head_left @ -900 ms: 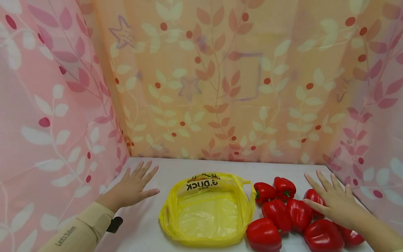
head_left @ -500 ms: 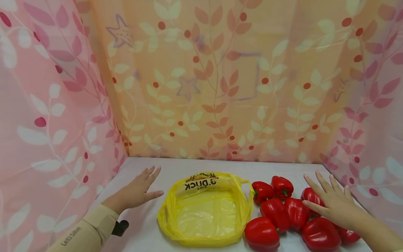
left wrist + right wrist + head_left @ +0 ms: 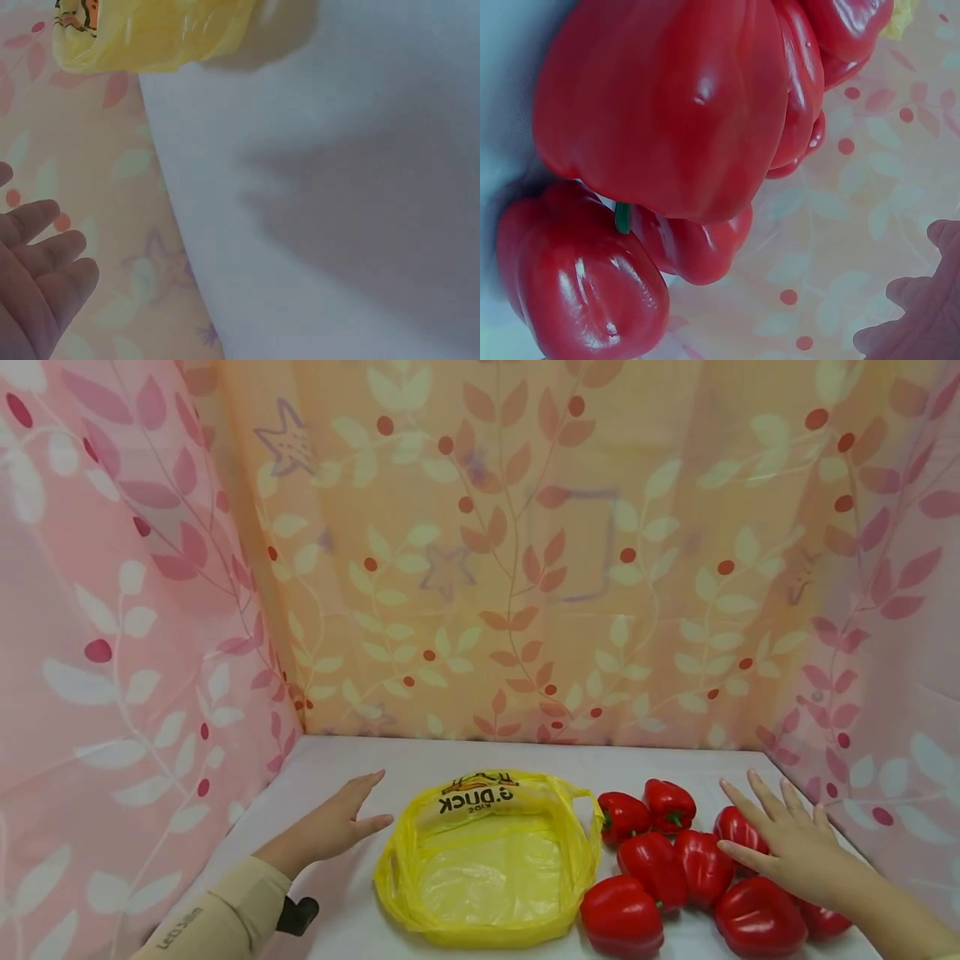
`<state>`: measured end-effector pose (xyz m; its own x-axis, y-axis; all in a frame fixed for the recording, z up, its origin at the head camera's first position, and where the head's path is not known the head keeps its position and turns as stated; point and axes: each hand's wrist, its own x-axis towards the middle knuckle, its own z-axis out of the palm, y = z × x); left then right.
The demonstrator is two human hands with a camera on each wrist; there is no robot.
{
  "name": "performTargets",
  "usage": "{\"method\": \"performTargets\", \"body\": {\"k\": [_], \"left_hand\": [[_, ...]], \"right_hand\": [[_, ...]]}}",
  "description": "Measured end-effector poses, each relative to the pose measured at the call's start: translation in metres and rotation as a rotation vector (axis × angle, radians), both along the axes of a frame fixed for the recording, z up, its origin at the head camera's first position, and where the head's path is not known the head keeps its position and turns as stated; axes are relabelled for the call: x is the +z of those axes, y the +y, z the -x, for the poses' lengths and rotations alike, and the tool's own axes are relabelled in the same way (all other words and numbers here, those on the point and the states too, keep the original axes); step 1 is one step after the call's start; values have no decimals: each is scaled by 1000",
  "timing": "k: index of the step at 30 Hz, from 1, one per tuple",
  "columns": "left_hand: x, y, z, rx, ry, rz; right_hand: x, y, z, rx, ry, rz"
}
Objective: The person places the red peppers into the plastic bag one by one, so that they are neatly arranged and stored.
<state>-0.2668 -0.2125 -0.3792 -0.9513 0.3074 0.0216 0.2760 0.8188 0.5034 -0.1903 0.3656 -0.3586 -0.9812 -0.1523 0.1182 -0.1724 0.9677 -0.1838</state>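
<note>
A: In the head view, how does the left hand [image 3: 333,827] lie relative to the bag?

B: It extends over the white table [image 3: 337,893], to the left of the yellow bag [image 3: 495,935]. The fingers are straight and free; the thumb, set wide of them, points toward the bag's left side, near it but apart.

A: And the right hand [image 3: 791,843]?

B: Its fingers are spread wide, straight and free. The peppers [image 3: 652,870], eight red ones visible, lie grouped to the right of the bag; one shows partly behind the thumb and forefinger, another partly below the wrist. Whether skin meets pepper cannot be told here.

A: The left wrist view?

B: Extended fingers enter at lower left, slightly parted. The bag's side appears at the top, well apart from them; a hand-shaped shadow [image 3: 360,202] falls on the table.

A: The right wrist view?

B: Three fingertips show at lower right against the leaf-patterned cloth [image 3: 840,217], well apart from the peppers at left. A green stem [image 3: 622,217] is visible among these; a scrap of the bag shows at the upper edge.
</note>
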Motion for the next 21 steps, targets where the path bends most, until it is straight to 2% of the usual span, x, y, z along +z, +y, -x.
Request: {"method": "performTargets", "body": {"k": [7, 13, 21], "left_hand": [[-11, 6, 3, 65, -69, -40], [-21, 11, 2, 75, -75, -112], [-27, 20, 3, 109, -121, -215]], "right_hand": [[-7, -1, 2, 3, 5, 9], [-8, 0, 4, 1, -8, 21], [-9, -1, 3, -5, -6, 23]]}}
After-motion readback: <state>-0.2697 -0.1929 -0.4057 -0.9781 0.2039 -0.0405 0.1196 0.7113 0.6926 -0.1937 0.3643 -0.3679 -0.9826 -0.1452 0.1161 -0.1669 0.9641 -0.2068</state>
